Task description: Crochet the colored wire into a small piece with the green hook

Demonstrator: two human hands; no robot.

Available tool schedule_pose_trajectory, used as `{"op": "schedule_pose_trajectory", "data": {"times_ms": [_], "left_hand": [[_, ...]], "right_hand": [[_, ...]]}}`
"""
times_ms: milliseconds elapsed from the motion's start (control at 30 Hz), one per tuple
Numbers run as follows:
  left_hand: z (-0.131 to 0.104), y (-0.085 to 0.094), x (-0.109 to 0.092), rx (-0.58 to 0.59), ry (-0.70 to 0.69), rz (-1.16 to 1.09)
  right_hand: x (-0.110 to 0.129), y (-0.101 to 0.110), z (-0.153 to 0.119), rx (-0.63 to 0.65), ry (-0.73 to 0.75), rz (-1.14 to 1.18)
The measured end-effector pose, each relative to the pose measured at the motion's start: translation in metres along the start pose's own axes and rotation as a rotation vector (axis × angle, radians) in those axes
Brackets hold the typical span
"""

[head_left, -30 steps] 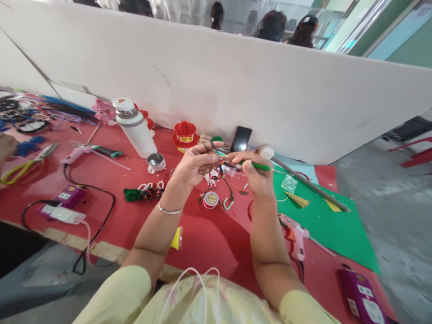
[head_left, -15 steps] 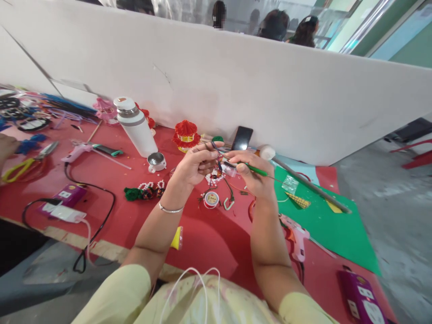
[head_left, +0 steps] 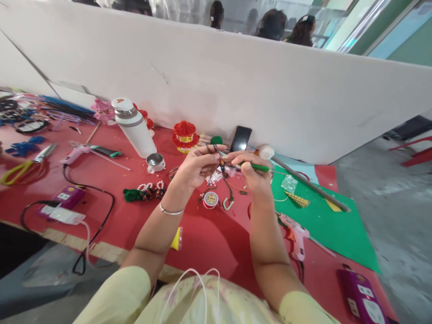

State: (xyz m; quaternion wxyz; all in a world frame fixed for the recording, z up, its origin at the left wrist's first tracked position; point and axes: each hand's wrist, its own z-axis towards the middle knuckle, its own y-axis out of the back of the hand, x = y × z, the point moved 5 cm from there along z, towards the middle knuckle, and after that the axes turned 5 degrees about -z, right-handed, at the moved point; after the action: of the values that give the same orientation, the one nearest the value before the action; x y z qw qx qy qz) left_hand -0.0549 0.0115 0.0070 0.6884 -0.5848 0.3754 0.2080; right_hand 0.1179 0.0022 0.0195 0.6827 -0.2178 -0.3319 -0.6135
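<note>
Near the middle of the view, my left hand [head_left: 199, 165] pinches a small dark cord piece [head_left: 222, 164] that hangs from its fingertips. My right hand [head_left: 253, 171] is closed around a green-handled tool [head_left: 258, 167], whose tip points toward the left fingertips. The tool's exact tip is too small to make out. Below the hands, a red and white spool [head_left: 211, 200] lies beside scattered white beads [head_left: 213, 178]. A dark cord with a pale green hook-shaped end [head_left: 228, 205] rests to the spool's right.
A white bottle [head_left: 135, 130] and metal cup [head_left: 155, 162] stand left of my hands. Pink glue guns [head_left: 296, 236] lie on both sides. Yellow scissors [head_left: 29, 164] are far left. A phone [head_left: 241, 138] leans on the white partition [head_left: 216, 76]; a grey pipe [head_left: 308, 183] crosses a green sheet [head_left: 337, 234].
The dark cord piece now hangs lower below my left fingertips. My right hand and the tool have shifted slightly. At the far left, another person's hand has mostly left the view.
</note>
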Motion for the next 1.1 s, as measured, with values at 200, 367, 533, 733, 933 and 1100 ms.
{"op": "schedule_pose_trajectory", "data": {"times_ms": [200, 367, 533, 733, 933, 1100], "left_hand": [[0.0, 0.0, -0.003, -0.031, -0.088, 0.037], [-0.001, -0.001, -0.008, -0.072, -0.175, 0.045], [-0.001, -0.001, -0.009, -0.126, -0.292, 0.046], [-0.002, 0.002, -0.004, -0.259, -0.443, 0.114], [0.0, -0.001, 0.005, -0.204, -0.266, -0.112], [-0.002, -0.003, 0.008, -0.279, -0.388, -0.052]], "right_hand": [[-0.003, -0.01, 0.003, -0.055, 0.063, -0.097], [-0.006, -0.012, 0.003, -0.098, 0.048, -0.093], [-0.004, -0.012, 0.002, -0.114, 0.116, -0.108], [0.002, -0.019, -0.004, -0.127, 0.298, -0.41], [0.004, -0.034, -0.015, -0.247, 0.458, -0.695], [0.003, -0.034, -0.015, -0.316, 0.451, -0.688]]}}
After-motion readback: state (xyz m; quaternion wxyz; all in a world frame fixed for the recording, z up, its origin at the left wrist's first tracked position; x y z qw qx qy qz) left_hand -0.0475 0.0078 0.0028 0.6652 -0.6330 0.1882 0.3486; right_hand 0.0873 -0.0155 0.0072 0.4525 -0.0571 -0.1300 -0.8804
